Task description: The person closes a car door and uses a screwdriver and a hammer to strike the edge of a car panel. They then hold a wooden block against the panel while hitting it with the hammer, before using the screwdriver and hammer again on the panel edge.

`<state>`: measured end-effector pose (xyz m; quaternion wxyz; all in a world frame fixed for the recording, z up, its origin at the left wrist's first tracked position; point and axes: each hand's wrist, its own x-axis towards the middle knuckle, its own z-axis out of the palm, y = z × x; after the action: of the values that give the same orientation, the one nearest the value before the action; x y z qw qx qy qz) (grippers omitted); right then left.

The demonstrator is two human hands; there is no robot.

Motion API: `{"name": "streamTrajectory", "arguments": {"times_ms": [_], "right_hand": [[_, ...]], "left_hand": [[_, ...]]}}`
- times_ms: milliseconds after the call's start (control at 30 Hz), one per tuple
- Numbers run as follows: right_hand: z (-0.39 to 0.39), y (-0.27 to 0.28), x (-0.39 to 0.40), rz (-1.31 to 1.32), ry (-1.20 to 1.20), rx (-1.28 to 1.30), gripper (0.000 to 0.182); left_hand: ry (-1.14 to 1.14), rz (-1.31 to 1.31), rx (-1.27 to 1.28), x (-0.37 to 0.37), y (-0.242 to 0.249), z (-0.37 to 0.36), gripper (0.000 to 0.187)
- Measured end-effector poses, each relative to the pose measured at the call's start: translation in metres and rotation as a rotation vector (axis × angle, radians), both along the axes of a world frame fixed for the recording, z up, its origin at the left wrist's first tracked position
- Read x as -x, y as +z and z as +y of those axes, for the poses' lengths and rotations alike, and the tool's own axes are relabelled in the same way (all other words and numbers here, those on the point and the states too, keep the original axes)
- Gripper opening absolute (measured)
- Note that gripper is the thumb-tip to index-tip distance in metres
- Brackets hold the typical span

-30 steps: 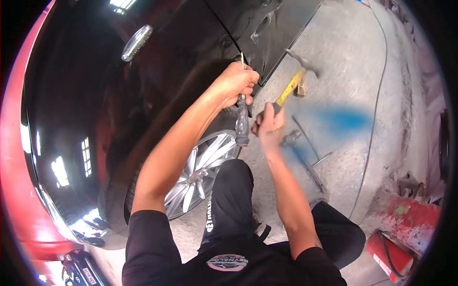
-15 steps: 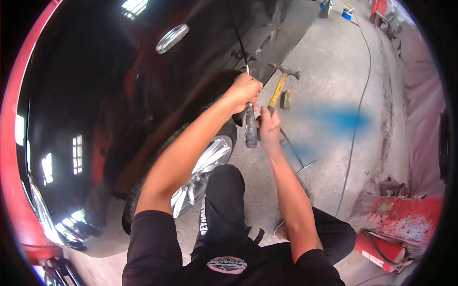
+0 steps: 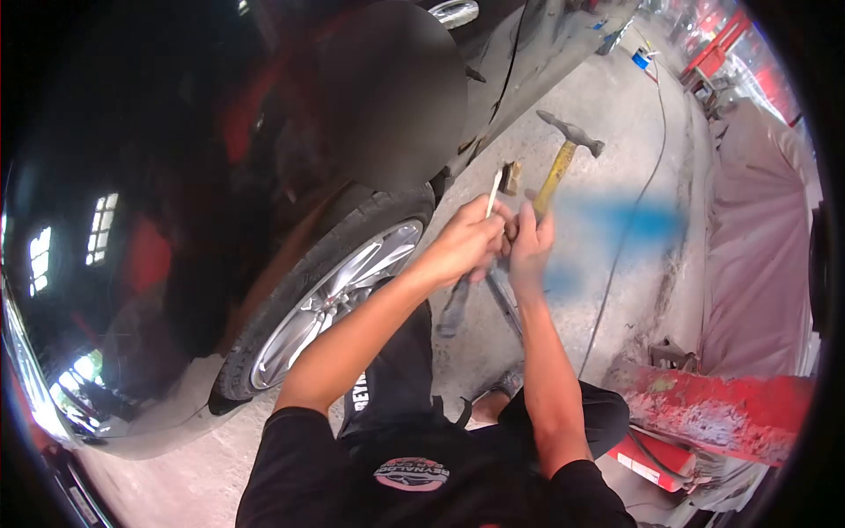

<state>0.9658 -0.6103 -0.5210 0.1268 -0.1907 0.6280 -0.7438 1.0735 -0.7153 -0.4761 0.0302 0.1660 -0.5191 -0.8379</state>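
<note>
My left hand (image 3: 466, 239) is closed around a screwdriver-like tool. Its pale, thin shaft (image 3: 495, 194) points up and away from me; a dark grey grip (image 3: 453, 308), slightly blurred, emerges below the fist. Just right of it, my right hand (image 3: 532, 242) grips a hammer by its yellow handle (image 3: 554, 179), with the worn metal head (image 3: 570, 134) uppermost. The hands are close together, perhaps touching, over the floor beside the car's wheel (image 3: 327, 304). A small brownish block (image 3: 510, 179) shows just beyond the tool's tip.
The glossy black car body (image 3: 176, 264) fills the left side. A dark bar (image 3: 503, 299) shows below my hands. A cable (image 3: 607, 299) runs along the concrete floor (image 3: 581, 290). To the right are a pinkish cover (image 3: 757, 246), a scraped red beam (image 3: 713, 409) and a red cylinder (image 3: 651, 459).
Both hands have come away from the car's lower edge, rightward over the floor. The screwdriver-like tool now tilts differently, its tip off the panel. The camera view has shifted too.
</note>
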Motion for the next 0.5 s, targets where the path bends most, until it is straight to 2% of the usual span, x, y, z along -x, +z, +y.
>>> {"name": "streamTrajectory", "arguments": {"times_ms": [33, 100, 167, 233, 267, 367, 433, 500], "right_hand": [[-0.001, 0.008, -0.005, -0.244, 0.036, 0.019, 0.018], [-0.007, 0.005, -0.014, -0.217, 0.000, 0.022, 0.019], [-0.026, 0.001, -0.022, -0.184, -0.032, 0.037, 0.020], [-0.047, -0.006, -0.033, -0.249, -0.152, 0.083, 0.024], [-0.048, -0.006, -0.033, -0.247, -0.032, -0.043, 0.024], [-0.037, -0.008, -0.023, -0.285, 0.052, -0.035, 0.021], [-0.032, -0.007, -0.028, -0.242, 0.035, -0.030, 0.022], [-0.028, -0.001, -0.032, -0.093, -0.109, -0.032, 0.027]], "left_hand": [[-0.032, 0.038, 0.009, -0.017, 0.006, -0.006, 0.023], [-0.074, 0.071, 0.012, -0.054, 0.020, -0.014, 0.021], [-0.044, 0.060, 0.140, -0.087, 0.035, -0.020, 0.021], [-0.016, 0.033, 0.176, -0.109, 0.038, -0.026, 0.021], [0.011, 0.008, 0.216, -0.116, 0.038, -0.031, 0.021], [0.073, -0.012, 0.177, -0.127, 0.036, -0.052, 0.020], [0.000, -0.019, 0.161, -0.130, 0.038, -0.055, 0.020], [-0.003, -0.036, 0.226, -0.127, 0.037, -0.053, 0.020]]}}
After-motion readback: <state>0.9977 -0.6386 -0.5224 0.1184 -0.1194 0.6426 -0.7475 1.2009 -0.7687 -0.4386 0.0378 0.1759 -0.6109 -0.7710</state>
